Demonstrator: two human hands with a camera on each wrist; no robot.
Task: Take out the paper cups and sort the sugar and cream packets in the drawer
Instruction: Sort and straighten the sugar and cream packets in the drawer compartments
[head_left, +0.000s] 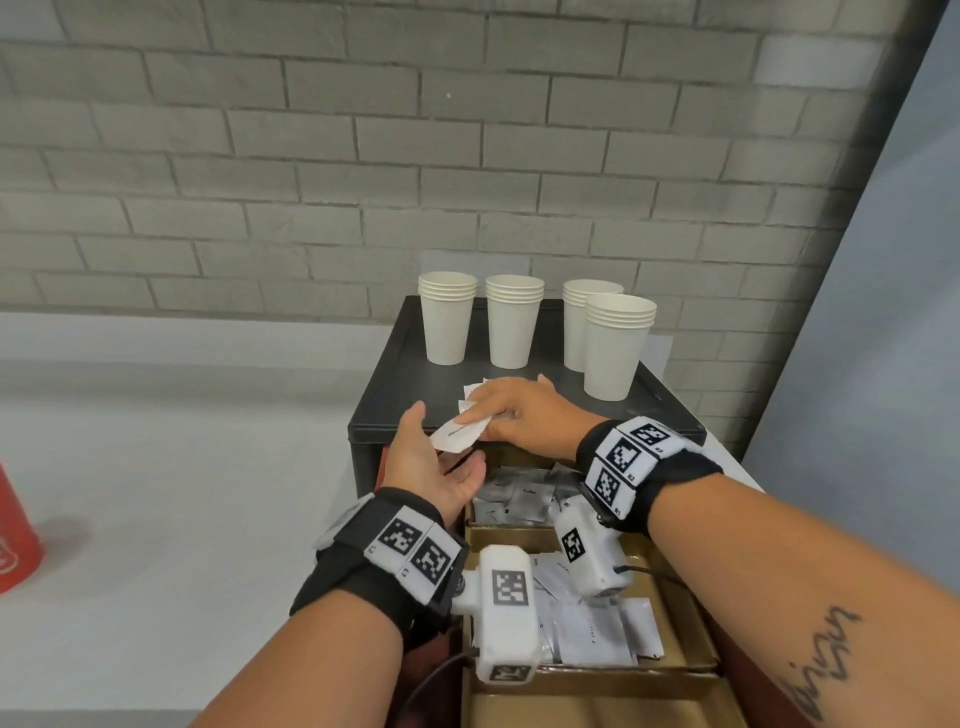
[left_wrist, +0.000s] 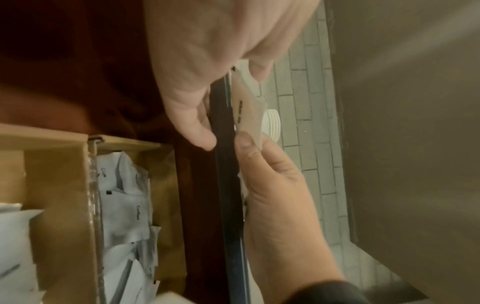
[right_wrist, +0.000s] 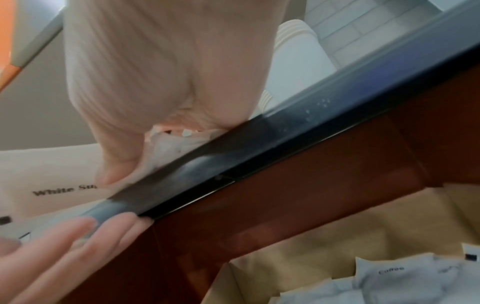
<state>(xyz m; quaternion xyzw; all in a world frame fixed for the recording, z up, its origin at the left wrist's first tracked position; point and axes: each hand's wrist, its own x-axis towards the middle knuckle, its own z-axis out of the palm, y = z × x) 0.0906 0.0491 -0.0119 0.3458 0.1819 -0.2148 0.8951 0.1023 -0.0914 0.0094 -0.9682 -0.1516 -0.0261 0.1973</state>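
Several stacks of white paper cups (head_left: 511, 325) stand at the back of the black cabinet top (head_left: 410, 374). My right hand (head_left: 488, 415) lies flat on a small pile of white sugar packets (head_left: 460, 435) at the top's front edge, and its straight fingers press on them. One packet reads "White Sugar" (right_wrist: 59, 191) and sticks out over the edge. My left hand (head_left: 441, 460) is open, palm up, just below that edge, with its thumb beside the overhanging packet (left_wrist: 249, 109). Below, the open drawer (head_left: 680, 670) holds coffee packets (head_left: 524, 499) and white packets (head_left: 592, 629) in cardboard compartments.
A grey brick wall rises behind the cabinet. A red container (head_left: 15, 540) stands on the pale surface at the far left. A blue-grey panel closes off the right side. The nearest drawer compartment (head_left: 597, 712) shows bare cardboard.
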